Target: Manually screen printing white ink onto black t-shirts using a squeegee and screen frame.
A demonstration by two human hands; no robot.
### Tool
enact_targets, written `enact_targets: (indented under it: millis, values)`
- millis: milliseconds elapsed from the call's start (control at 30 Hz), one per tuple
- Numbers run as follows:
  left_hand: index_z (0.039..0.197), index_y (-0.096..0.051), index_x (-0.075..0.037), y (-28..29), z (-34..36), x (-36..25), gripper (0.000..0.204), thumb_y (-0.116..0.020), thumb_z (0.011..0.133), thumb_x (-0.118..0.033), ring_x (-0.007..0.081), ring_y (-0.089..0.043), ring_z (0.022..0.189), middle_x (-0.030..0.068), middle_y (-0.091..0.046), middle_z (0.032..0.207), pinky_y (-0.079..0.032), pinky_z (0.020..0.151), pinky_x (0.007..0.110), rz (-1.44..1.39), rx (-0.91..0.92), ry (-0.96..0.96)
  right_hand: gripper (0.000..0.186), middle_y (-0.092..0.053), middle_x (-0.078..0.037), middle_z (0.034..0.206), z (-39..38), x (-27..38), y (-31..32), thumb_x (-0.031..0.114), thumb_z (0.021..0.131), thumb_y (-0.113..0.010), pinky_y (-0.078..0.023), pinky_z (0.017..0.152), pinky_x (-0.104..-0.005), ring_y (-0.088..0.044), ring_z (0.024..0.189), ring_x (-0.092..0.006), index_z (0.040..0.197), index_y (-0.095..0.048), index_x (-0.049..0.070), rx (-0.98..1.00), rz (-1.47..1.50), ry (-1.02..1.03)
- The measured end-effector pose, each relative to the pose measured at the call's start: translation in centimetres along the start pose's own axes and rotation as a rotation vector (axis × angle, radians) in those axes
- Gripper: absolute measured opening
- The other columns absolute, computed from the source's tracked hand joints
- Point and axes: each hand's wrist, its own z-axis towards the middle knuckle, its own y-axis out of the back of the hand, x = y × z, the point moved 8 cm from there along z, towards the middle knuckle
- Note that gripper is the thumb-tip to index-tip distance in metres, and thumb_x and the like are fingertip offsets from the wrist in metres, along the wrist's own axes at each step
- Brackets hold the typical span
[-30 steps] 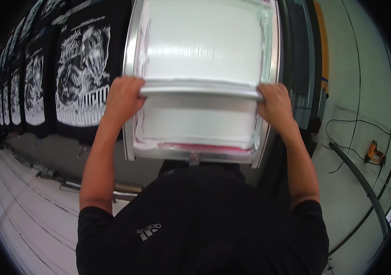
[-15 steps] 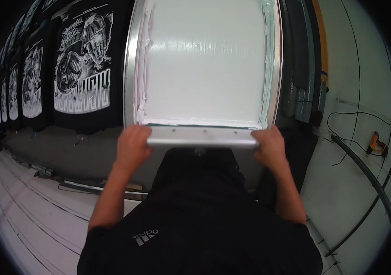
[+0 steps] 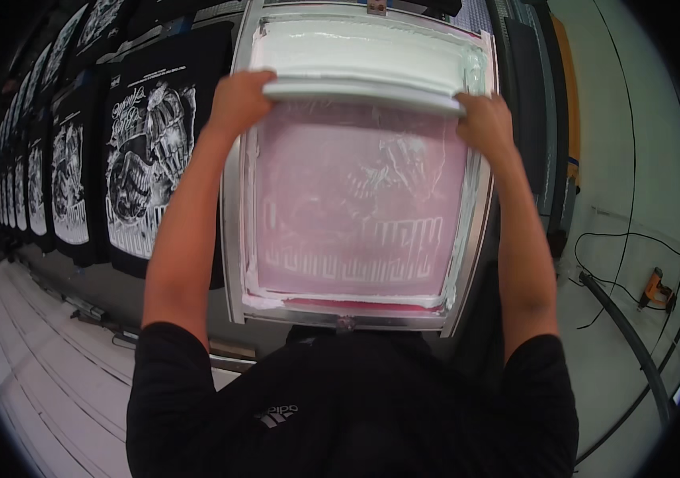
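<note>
My left hand [image 3: 240,102] and my right hand [image 3: 485,119] are both closed on the ends of a silver squeegee [image 3: 364,97], held crosswise over the upper part of a metal-framed screen [image 3: 232,239]. Thick white ink [image 3: 364,49] lies on the far side of the blade. On the near side the mesh [image 3: 348,183] shows pink with a pale stencilled design of figures and vertical bars, and white ink lines its edges. My forearms reach along either side of the frame.
To the left, rows of black shirts [image 3: 149,167] with white prints lie on boards. To the right are dark and orange long pieces [image 3: 564,95]. On the pale floor are an orange tool [image 3: 654,288], cables and a curved dark tube [image 3: 635,342].
The squeegee in my hands went down to the screen's near edge, then up to the far part. The mesh that white covered now shows pink with the design visible.
</note>
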Motion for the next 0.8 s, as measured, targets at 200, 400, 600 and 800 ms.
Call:
enact_targets:
  millis: [200, 400, 600, 800]
  values:
    - [0.1, -0.072, -0.011, 0.9, 11.1, 1.0, 0.039, -0.079, 0.073, -0.039, 0.0357, -0.068, 0.082, 0.0148, -0.071, 0.09, -0.053, 0.075, 0.042, -0.027, 0.147, -0.084, 0.045, -0.069, -0.021, 0.099, 11.9, -4.3, 2.5, 0.011, 0.069, -0.059, -0.052, 0.084, -0.0458, -0.065, 0.094, -0.0396, 0.112, -0.069, 0.01, -0.04, 0.071, 0.141]
    - [0.1, -0.07, -0.003, 4.4, -7.3, -3.2, 0.036, -0.081, 0.076, -0.028, 0.0329, -0.067, 0.086, 0.0162, -0.069, 0.092, -0.052, 0.076, 0.039, -0.16, 0.22, 0.014, 0.037, -0.066, -0.025, 0.088, -9.1, 2.1, 3.8, 0.008, 0.07, -0.063, -0.051, 0.079, -0.049, -0.064, 0.085, -0.0402, 0.106, -0.069, 0.004, 0.117, 0.189, 0.006]
    - [0.089, -0.064, -0.006, 5.5, -32.4, -10.4, 0.033, -0.071, 0.057, 0.0, 0.0318, -0.062, 0.084, 0.0101, -0.066, 0.089, -0.051, 0.075, 0.042, -0.318, 0.147, -0.043, 0.038, -0.068, -0.014, 0.094, -31.6, 9.6, 0.6, 0.0, 0.062, -0.063, -0.042, 0.102, -0.0504, -0.062, 0.097, -0.0335, 0.098, -0.069, 0.007, 0.253, 0.347, 0.058]
    - [0.087, -0.062, -0.005, 4.0, -34.7, -10.7, 0.03, -0.065, 0.058, 0.001, 0.0331, -0.06, 0.08, 0.011, -0.064, 0.086, -0.05, 0.072, 0.044, -0.312, 0.13, -0.013, 0.036, -0.07, -0.011, 0.094, -31.7, 9.4, -2.2, 0.001, 0.061, -0.064, -0.039, 0.106, -0.052, -0.064, 0.094, -0.0325, 0.096, -0.071, 0.008, 0.289, 0.355, 0.017]
